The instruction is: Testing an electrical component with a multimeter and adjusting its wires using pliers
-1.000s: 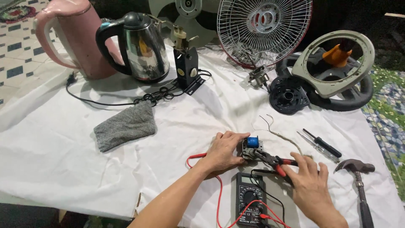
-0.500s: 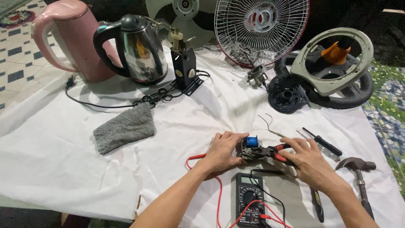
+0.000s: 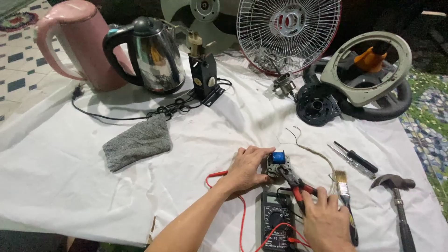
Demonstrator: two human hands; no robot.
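Left hand [image 3: 245, 169] closed around the small part [image 3: 278, 164], fingers curled over its left side, pinning it down on the white cloth of the surface [image 3: 196, 154]. Right hand [image 3: 324, 219] wrapped around the red handles of the pliers [image 3: 293, 179], grip closed on them. Nose of the pliers touching the small part from the lower right. Long line of the pliers slanting from the right hand, low and right, up and left to the part. So the part sits up and to the left of the right grip, and just to the right of the left grip. Left hand much nearer, right on it; right hand reaching it only through the tool.

Small part: dark and boxy, with a bright blue round bit on top, like a little spool. Metal bits around the edge, too small to tell more.

Just below it, a black meter [image 3: 276, 224] with a dial, lying flat, close to both wrists. Red wire [image 3: 241, 219] looping from the meter past the left wrist. Thin paintbrush [image 3: 344, 191] just beside the right hand. Two screwdrivers [image 3: 353, 158] and a hammer [image 3: 396, 196] farther right. Grey cloth [image 3: 136, 142] well off to the left. Far back: pink kettle [image 3: 77, 42], shiny kettle [image 3: 156, 53], fan cage [image 3: 289, 32].
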